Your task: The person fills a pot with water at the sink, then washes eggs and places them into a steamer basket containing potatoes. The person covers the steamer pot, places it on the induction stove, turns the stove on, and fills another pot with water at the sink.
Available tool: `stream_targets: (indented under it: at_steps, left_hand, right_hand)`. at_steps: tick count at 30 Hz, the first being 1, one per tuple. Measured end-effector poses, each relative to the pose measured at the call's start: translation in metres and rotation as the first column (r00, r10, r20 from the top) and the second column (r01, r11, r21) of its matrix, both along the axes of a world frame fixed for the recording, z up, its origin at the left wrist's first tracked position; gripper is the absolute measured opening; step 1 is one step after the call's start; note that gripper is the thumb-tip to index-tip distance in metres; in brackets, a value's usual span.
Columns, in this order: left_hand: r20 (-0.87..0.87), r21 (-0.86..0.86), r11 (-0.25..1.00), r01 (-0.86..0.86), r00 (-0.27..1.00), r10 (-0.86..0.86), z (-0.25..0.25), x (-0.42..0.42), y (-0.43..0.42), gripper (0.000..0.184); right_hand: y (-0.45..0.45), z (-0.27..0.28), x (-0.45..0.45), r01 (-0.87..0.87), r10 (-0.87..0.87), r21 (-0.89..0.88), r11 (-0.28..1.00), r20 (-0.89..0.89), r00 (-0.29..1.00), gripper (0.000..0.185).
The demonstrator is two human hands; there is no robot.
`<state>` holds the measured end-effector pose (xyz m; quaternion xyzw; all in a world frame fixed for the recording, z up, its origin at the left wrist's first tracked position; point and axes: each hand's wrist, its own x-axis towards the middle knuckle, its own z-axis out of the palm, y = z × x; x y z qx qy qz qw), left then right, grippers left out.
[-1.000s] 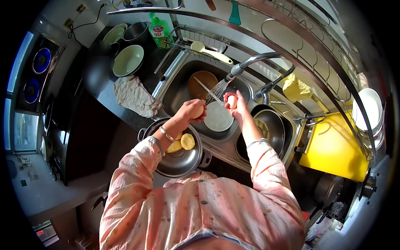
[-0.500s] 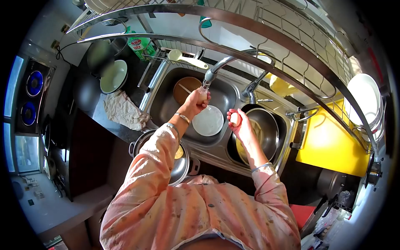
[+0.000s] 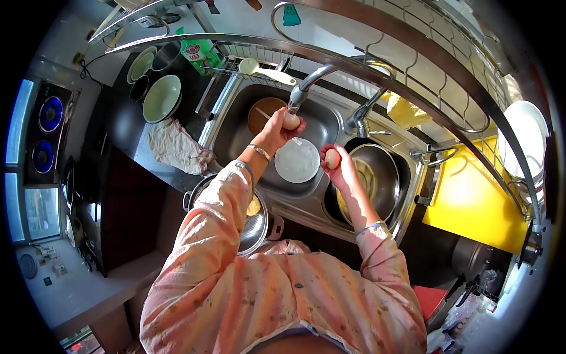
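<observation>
My left hand (image 3: 272, 135) is right under the mouth of the faucet (image 3: 318, 75), its fingers curled around a pale egg (image 3: 291, 121). Another egg (image 3: 332, 159) rests in the curled fingers of my right hand (image 3: 343, 171), held lower and further right, near the divider between the two basins. Below and between my hands, a round white dish (image 3: 297, 168) lies in the left basin of the steel sink (image 3: 236, 137). A brown round vessel (image 3: 259, 123) with a light stick across it is behind my left hand.
A metal pot (image 3: 389, 183) with something yellowish inside fills the right basin. A steamer pot (image 3: 254, 233) stands before the sink. A pale ladle (image 3: 268, 71) lies behind it; a green bowl (image 3: 162, 99) and cloth (image 3: 174, 150) are left, a yellow board (image 3: 471, 194) right. The rack (image 3: 330, 44) overhangs.
My left hand has turned its fingers outward, showing more of its egg beneath the faucet. My right hand has shifted slightly up, its egg more visible. The view has moved a little.
</observation>
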<state>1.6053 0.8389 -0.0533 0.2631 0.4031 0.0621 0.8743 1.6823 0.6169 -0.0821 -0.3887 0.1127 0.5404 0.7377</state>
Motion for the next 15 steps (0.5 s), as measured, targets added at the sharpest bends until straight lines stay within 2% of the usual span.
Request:
stream_targets:
  at_steps: [3,7,10,12,15]
  left_hand:
    - [0.069,0.005,0.999,-0.048,0.996,0.048,0.004,0.002,-0.003,0.027]
    - [0.058,-0.042,0.993,-0.109,0.992,0.111,0.003,-0.002,-0.002,0.020]
    - [0.050,-0.055,0.996,-0.064,0.997,0.067,-0.024,-0.003,0.006,0.018]
    - [0.069,0.045,0.990,0.130,0.989,-0.133,-0.027,-0.008,0.011,0.023]
    - [0.017,0.007,0.984,0.179,0.984,-0.179,-0.014,-0.010,0.011,0.026]
  right_hand:
    - [0.001,-0.002,0.001,0.017,-0.017,-0.006,1.000,-0.043,0.999,0.029]
    - [0.003,0.002,-0.002,0.039,-0.043,-0.047,0.998,-0.081,0.996,0.029]
    - [0.002,0.004,-0.004,0.032,-0.034,-0.033,0.999,-0.066,0.997,0.029]
    - [0.003,0.003,-0.004,0.032,-0.035,-0.039,0.999,-0.063,0.997,0.029]
    - [0.005,0.003,-0.005,0.036,-0.039,-0.056,0.998,-0.061,0.997,0.029]
